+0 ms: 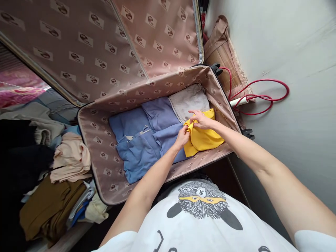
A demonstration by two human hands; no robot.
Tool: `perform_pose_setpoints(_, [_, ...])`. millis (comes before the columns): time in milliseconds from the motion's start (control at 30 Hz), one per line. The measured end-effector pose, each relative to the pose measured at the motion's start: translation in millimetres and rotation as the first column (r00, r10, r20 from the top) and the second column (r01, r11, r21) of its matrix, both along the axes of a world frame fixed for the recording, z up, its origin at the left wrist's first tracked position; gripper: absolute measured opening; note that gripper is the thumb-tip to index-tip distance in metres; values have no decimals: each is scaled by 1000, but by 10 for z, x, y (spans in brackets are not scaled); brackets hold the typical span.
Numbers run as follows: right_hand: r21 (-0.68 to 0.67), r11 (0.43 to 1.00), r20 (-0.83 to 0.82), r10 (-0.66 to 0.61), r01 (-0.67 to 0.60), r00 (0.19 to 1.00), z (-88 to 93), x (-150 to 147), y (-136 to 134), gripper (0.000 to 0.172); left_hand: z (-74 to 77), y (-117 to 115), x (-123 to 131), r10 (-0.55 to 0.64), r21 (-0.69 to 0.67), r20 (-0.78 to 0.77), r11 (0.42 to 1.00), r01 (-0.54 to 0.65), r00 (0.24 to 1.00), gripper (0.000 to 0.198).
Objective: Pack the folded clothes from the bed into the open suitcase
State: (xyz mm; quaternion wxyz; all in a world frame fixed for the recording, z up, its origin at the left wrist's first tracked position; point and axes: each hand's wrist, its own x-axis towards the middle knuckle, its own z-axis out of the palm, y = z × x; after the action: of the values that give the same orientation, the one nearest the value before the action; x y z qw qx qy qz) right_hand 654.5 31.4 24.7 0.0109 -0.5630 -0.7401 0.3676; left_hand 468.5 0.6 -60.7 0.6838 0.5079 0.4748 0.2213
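Observation:
An open suitcase [97, 140] with a patterned beige lining lies in front of me, its lid [86, 45] tilted up behind. Inside lie folded blue garments [139, 140], a grey folded cloth [187, 99] and a yellow garment [203, 138] at the right end. My left hand [182, 137] pinches the yellow garment's left edge. My right hand [201, 119] grips its upper edge, index finger stretched out. Both hands sit close together over the garment.
A heap of clothes lies left of the suitcase: cream [70, 157], olive-brown [49, 206] and black [18, 154] pieces. A red cable [262, 96] loops on the pale floor to the right, next to a brown woven bag [223, 56].

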Motion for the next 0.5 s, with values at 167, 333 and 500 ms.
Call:
perform_pose_setpoints(167, [-268,959,-27,92,-96,995,195,-8,211,23,198,-34,23,2,-64,96,998,4,995,19])
perform_pose_setpoints(333, [-62,997,-272,36,-54,962,808,148,163,8,483,-140,-72,-3,245,153,969,-35,988,49])
perform_pose_setpoints(500, [111,993,-531,17,49,847,1642,180,-79,13,821,-201,-208,-90,639,175,768,-43,980,62])
